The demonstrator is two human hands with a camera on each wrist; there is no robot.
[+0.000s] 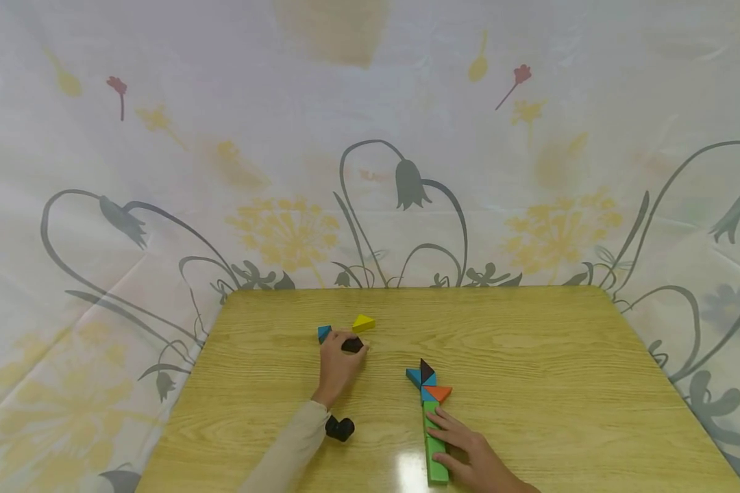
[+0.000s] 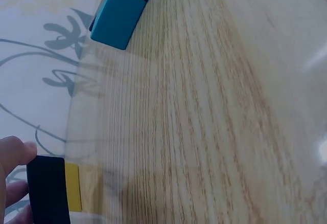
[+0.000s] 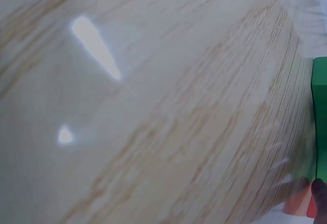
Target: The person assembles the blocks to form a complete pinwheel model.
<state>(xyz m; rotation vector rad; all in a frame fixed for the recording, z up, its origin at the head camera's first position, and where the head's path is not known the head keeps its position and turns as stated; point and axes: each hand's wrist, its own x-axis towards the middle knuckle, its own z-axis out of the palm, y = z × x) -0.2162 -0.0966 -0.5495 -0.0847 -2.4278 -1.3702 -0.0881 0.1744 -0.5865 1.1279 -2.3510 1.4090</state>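
In the head view my left hand (image 1: 336, 366) pinches a dark block (image 1: 352, 344) between thumb and fingers. The left wrist view shows this dark block (image 2: 48, 191) with a yellow block (image 2: 73, 187) behind it. My right hand (image 1: 471, 452) rests its extended fingers along the right side of a row of green blocks (image 1: 435, 469). Beyond the green row, a dark triangle (image 1: 427, 372), blue triangles (image 1: 414, 377) and an orange triangle (image 1: 439, 393) lie grouped together. At the right wrist view's edge, a fingertip (image 3: 319, 198) is beside a green block (image 3: 321, 127).
A loose blue block (image 1: 324, 333) lies just left of the left hand, and a yellow triangle (image 1: 364, 322) beyond it. The wooden table (image 1: 530, 342) ends at a flower-patterned cloth (image 1: 370, 103). A black device (image 1: 340, 428) sits at the left wrist.
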